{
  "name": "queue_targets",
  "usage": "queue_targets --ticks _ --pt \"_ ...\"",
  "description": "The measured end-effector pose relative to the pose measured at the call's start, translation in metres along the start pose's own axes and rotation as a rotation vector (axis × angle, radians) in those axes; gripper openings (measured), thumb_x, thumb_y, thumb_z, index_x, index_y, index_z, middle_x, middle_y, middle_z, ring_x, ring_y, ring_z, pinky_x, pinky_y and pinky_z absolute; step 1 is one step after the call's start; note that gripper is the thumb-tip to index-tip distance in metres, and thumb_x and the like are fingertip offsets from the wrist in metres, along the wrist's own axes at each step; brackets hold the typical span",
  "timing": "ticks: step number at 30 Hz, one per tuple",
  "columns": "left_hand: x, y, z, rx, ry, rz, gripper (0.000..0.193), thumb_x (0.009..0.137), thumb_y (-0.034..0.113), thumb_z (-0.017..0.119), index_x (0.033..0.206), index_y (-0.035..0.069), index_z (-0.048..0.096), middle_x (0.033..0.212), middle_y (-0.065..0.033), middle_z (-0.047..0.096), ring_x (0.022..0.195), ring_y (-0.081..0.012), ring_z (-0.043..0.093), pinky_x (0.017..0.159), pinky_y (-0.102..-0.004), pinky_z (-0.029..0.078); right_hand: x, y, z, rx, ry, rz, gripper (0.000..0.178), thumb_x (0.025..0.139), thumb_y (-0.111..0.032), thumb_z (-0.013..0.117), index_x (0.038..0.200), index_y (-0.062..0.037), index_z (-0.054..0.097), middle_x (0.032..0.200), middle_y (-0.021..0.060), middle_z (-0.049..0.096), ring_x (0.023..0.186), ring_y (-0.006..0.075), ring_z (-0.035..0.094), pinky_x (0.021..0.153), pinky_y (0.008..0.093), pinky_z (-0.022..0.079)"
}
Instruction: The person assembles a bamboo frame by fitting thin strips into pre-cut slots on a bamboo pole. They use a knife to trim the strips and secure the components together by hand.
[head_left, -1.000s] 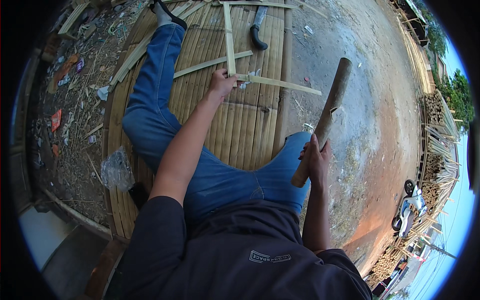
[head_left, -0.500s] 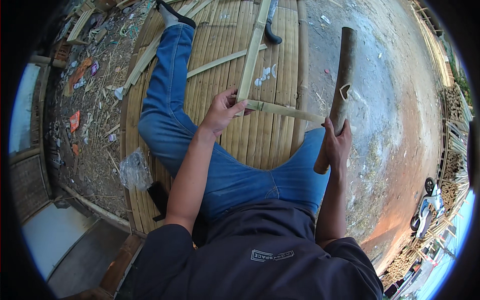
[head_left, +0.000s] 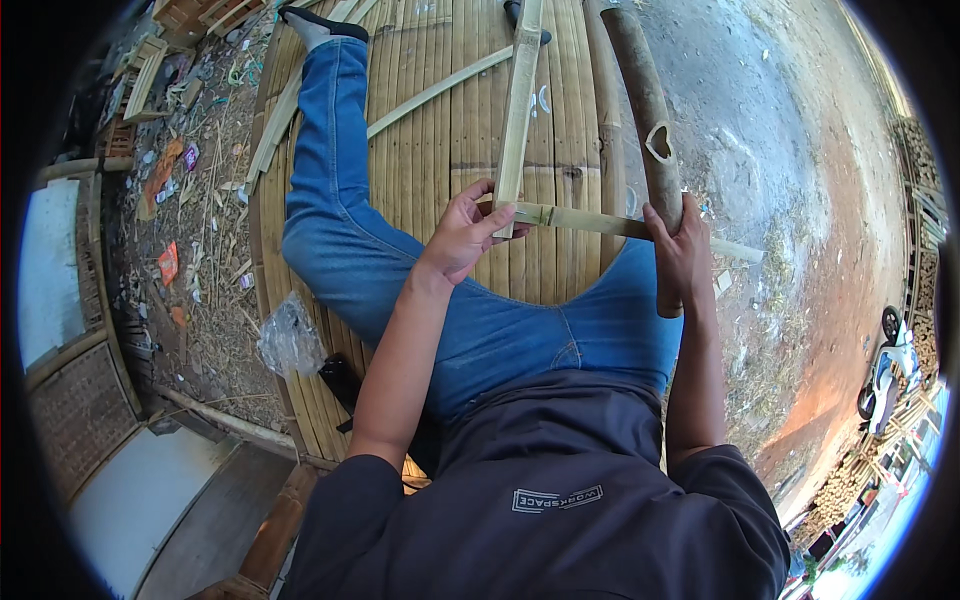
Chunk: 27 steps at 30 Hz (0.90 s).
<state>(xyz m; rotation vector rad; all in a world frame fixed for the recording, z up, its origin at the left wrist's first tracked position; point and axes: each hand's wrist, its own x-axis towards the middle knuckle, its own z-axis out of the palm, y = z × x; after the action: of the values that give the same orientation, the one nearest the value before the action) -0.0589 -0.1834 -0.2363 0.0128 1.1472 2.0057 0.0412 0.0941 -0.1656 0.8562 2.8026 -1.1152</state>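
My left hand [head_left: 472, 232] pinches two pale bamboo strips where they meet at roughly a right angle. The long bamboo strip [head_left: 519, 105] runs away from me. The crosswise bamboo strip [head_left: 590, 222] reaches right, passes behind my right hand, and its end shows beyond it. My right hand [head_left: 684, 247] is closed around a thick brown wooden stick [head_left: 640, 90], whose top leans left and away. A pale-edged hole shows in the stick's side. Whether the right fingers also grip the crosswise strip is hard to see.
I sit on a bamboo-slat platform [head_left: 420, 60]. Another bamboo strip [head_left: 440, 92] lies on it, near a dark curved handle [head_left: 545, 38]. A clear plastic bag [head_left: 291, 338] lies by my left thigh. Litter covers the ground at left; a motorbike [head_left: 889, 372] stands far right.
The brown stick has swung from leaning right to leaning left. My right hand has shifted along the crosswise strip, whose end now sticks out past it. My left hand keeps its pinch.
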Motion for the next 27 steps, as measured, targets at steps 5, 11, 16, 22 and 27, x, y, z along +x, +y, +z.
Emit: queue_targets --ticks 5,11,16,22,27 --pt "0.005 -0.004 0.003 -0.012 -0.004 -0.027 0.034 0.095 0.012 0.06 0.127 0.003 0.05 0.111 -0.013 0.066 0.101 -0.0205 0.066 0.089 -0.0387 0.056 -0.012 0.005 0.002 0.012 0.043 -0.043 0.039 0.089 -0.031 0.067 0.103 0.0014 0.051 0.075 0.0215 0.061 0.066 0.0349 0.062 0.062 0.0449 0.046" --pt "0.011 -0.005 -0.003 -0.076 -0.072 -0.035 0.032 0.101 0.025 0.05 0.126 0.004 0.052 0.115 -0.0135 0.065 0.107 -0.0215 0.063 0.09 -0.0391 0.054 -0.015 0.0 -0.004 -0.004 0.067 -0.059 0.038 0.088 -0.03 0.068 0.103 0.0011 0.051 0.074 0.0206 0.061 0.066 0.0334 0.063 0.062 0.0438 0.047" --pt "0.02 -0.003 -0.008 -0.151 -0.122 -0.027 0.043 0.104 0.035 0.038 0.128 0.002 0.052 0.113 -0.0163 0.064 0.106 -0.0236 0.063 0.092 -0.0397 0.053 -0.013 0.003 -0.006 -0.04 0.005 -0.088 0.042 0.086 -0.031 0.07 0.106 0.0006 0.051 0.075 0.0219 0.062 0.067 0.0362 0.064 0.063 0.045 0.047" --pt "0.021 0.001 -0.005 -0.224 -0.094 -0.062 0.046 0.105 0.035 0.035 0.131 -0.001 0.047 0.114 -0.0192 0.061 0.108 -0.0286 0.063 0.093 -0.0425 0.053 -0.017 -0.011 0.002 -0.032 -0.098 -0.047 0.045 0.086 -0.031 0.07 0.11 0.0007 0.049 0.082 0.0256 0.064 0.075 0.04 0.065 0.067 0.047 0.047" --pt "0.019 -0.002 0.0 -0.297 -0.002 -0.076 0.044 0.105 0.036 0.032 0.129 0.0 0.043 0.114 -0.0193 0.058 0.107 -0.0339 0.063 0.092 -0.0478 0.055 -0.017 -0.009 0.014 -0.111 -0.13 -0.095 0.047 0.086 -0.031 0.071 0.114 0.0009 0.049 0.085 0.0267 0.064 0.08 0.0425 0.064 0.07 0.0467 0.047"
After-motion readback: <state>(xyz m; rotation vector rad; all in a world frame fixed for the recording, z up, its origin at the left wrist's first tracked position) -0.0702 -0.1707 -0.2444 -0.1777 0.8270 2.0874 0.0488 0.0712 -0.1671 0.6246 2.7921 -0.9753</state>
